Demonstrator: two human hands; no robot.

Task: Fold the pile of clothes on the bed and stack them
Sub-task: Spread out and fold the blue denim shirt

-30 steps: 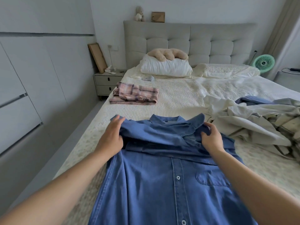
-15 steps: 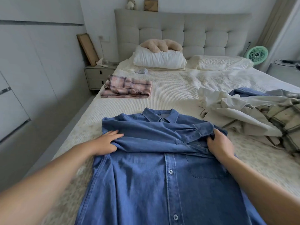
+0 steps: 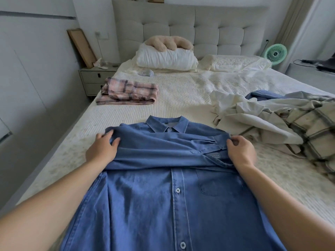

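A blue denim shirt [image 3: 163, 200] lies button side up on the bed [image 3: 181, 98], collar away from me, with both sleeves folded across the chest. My left hand [image 3: 102, 149] grips the folded sleeve at the shirt's left shoulder. My right hand [image 3: 240, 151] pinches the cloth at the right shoulder. A folded pink plaid garment [image 3: 127, 91] lies at the bed's far left. An unfolded pile of cream, checked and blue clothes [image 3: 275, 120] sprawls at the right.
A white pillow [image 3: 166, 57] with a beige plush toy [image 3: 167, 42] on it leans on the grey headboard. A bedside table [image 3: 94, 77] stands at the left, a green fan [image 3: 275, 53] at the right. Wardrobe doors line the left wall.
The shirt's top has been laid flat, so the collar now shows open above the crossed sleeves. Both hands slid outward toward the shoulders, still holding the cloth.
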